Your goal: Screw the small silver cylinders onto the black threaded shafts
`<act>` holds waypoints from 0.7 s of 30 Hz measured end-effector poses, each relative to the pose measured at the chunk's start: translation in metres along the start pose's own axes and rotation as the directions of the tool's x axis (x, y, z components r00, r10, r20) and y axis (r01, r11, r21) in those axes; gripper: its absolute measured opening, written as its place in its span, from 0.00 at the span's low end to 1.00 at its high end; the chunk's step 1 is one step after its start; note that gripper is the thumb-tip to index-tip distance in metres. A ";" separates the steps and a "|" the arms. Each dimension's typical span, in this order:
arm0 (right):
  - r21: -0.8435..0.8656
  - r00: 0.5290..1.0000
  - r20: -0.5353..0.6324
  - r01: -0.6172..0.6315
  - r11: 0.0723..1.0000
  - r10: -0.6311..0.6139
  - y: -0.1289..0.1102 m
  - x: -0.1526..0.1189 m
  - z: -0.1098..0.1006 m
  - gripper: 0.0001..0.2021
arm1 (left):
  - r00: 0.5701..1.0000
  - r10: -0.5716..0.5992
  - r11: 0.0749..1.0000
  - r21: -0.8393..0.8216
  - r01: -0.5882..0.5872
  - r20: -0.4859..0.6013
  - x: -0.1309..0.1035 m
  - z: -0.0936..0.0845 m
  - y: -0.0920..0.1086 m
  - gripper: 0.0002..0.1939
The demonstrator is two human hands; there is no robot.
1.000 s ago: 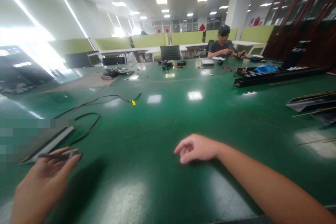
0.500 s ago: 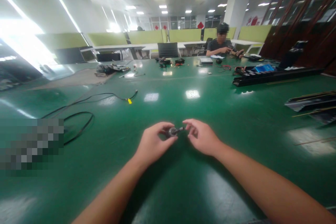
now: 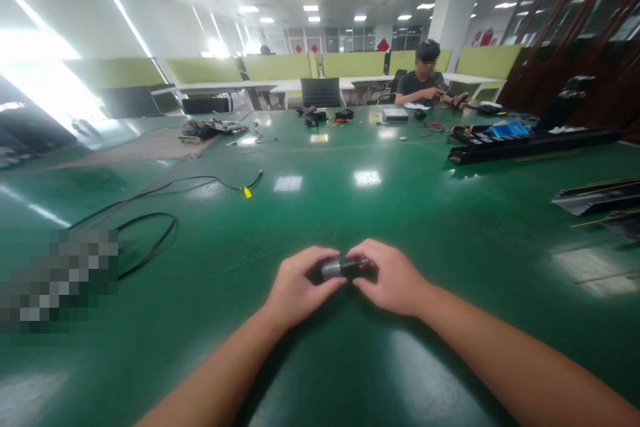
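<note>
My left hand pinches the silver-and-black part, my right hand grasps its dark end, both over the green table, likely keeping it steady.

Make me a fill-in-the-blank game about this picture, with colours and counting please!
The big table under the hands is coloured ____.
The little tag on the black cable is coloured ____.
The bright object in the long black tray is coloured ____.
Counting the left hand and the right hand, the small dark and silver object is held by ____ hands.

Missing words: green; yellow; blue; two.
</note>
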State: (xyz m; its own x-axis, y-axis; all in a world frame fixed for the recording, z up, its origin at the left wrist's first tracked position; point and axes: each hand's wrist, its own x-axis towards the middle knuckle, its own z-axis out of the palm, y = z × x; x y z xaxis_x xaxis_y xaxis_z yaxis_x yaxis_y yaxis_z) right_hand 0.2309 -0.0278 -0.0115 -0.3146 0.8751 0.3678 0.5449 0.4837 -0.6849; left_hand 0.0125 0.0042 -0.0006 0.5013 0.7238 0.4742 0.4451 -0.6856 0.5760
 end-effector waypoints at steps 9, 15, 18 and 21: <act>-0.012 1.000 -0.014 0.027 1.000 -0.027 -0.003 0.000 -0.001 0.13 | 0.997 0.005 0.996 -0.086 0.001 0.071 -0.001 0.005 0.003 0.12; -0.001 0.998 -0.014 0.060 0.998 -0.060 -0.002 -0.001 0.000 0.08 | 0.998 0.000 0.995 -0.097 0.007 0.067 -0.002 0.006 0.001 0.12; 0.004 0.998 -0.001 0.066 0.998 -0.066 -0.002 -0.001 0.000 0.07 | 0.998 0.007 0.995 -0.103 -0.001 0.060 -0.002 0.006 0.002 0.12; 0.004 0.998 0.003 0.068 0.998 -0.068 -0.002 0.000 -0.001 0.06 | 0.998 0.008 0.995 -0.101 -0.002 0.057 -0.002 0.006 0.003 0.12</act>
State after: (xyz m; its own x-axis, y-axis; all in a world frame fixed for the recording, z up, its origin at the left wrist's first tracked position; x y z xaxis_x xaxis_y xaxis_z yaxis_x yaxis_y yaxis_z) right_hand 0.2302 -0.0293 -0.0098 -0.3536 0.8401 0.4113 0.5195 0.5421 -0.6605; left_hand 0.0176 0.0006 -0.0042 0.5465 0.7125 0.4401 0.3663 -0.6760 0.6394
